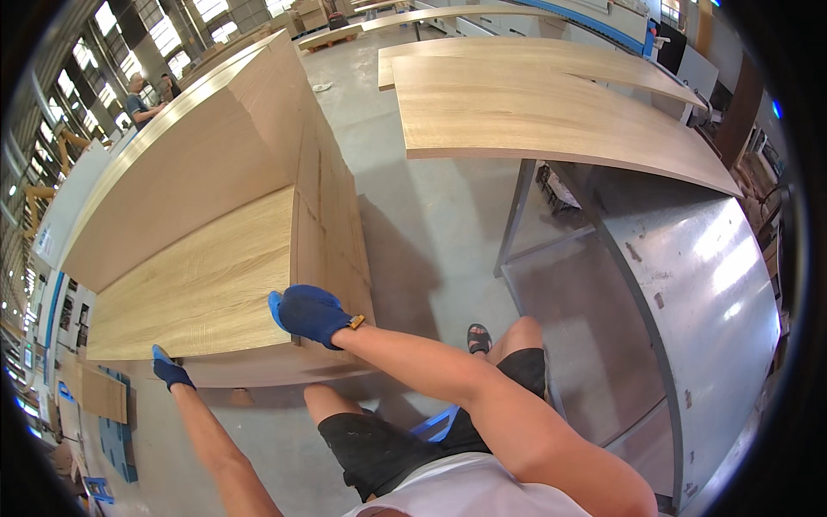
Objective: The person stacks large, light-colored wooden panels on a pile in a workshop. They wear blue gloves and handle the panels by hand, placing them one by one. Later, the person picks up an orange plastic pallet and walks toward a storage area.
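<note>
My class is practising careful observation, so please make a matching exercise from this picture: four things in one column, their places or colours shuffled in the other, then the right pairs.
Column one
1. Left hand
2. Right hand
3. Metal-topped table
4. Shorts

Column two
A. Silver-grey and shiny
B. At the near right corner of the wood-grain board
C. Black
D. At the near edge of that same board, toward its left end

Right pairs: 1-D, 2-B, 3-A, 4-C
</note>
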Demonstrator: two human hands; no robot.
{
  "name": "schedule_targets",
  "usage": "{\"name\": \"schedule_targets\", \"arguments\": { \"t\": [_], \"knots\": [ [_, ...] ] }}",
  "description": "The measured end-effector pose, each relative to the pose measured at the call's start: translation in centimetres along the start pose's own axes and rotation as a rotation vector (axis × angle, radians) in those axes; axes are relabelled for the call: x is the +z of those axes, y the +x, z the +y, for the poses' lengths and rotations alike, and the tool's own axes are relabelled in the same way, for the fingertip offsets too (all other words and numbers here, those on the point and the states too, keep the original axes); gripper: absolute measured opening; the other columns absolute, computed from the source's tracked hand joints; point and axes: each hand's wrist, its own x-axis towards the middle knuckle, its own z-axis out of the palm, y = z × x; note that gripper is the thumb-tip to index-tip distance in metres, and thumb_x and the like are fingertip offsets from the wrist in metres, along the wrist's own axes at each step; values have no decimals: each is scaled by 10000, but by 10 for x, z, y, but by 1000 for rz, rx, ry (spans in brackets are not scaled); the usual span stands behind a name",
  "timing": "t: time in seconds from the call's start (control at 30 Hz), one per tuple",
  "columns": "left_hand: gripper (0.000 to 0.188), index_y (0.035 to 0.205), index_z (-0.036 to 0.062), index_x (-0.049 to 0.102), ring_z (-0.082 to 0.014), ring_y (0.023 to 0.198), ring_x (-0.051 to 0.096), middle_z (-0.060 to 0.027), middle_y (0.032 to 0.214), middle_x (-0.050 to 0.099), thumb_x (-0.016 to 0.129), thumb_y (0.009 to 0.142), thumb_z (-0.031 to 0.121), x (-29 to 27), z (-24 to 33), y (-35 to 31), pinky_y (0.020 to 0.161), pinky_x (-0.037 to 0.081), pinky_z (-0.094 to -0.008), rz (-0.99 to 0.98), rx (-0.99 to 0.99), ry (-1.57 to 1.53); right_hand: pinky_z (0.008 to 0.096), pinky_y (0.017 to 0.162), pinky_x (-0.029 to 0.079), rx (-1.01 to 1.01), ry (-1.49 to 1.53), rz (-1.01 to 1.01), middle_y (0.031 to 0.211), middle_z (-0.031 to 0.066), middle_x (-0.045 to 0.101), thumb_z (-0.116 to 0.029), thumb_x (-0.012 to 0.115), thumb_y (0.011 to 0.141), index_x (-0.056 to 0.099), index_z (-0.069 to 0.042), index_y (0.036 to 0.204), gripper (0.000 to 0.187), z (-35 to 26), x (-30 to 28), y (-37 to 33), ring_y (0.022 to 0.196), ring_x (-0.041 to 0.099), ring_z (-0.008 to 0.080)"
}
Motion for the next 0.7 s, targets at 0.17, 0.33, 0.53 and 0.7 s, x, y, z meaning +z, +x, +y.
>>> {"name": "schedule_targets", "arguments": {
  "t": [0.17,0.33,0.53,0.7],
  "knots": [
    [324,1050,169,636,-188,725,587,-14,887,641,635,866,436,1,5,-13,589,448,-333,-123,-8,13,467,516,452,44,-44,-63,631,259,576,-332,441,933,634,0,651,477,-1,-6,6,545,576,395],
    [449,1170,-88,578,-269,1080,576,-180,1152,625,573,940,298,49,16,-93,943,430,-391,267,725,1041,417,714,507,287,587,-324,995,234,651,-397,480,938,642,-14,1045,429,30,-60,-16,826,648,321],
    [354,1213,10,619,-173,982,639,-102,1142,658,550,963,250,211,135,-400,829,516,-303,-1045,69,59,494,1053,371,-118,1726,364,1385,172,475,-432,467,966,446,-61,1359,540,101,-254,-107,1266,463,331],
    [539,1366,59,440,-235,1073,587,-122,1273,557,533,961,402,329,131,-568,859,484,-403,-1532,-402,-321,509,1058,351,-46,1687,720,1281,163,521,-474,502,938,495,-50,1261,532,101,-367,-149,1210,484,352]
  ]
}}
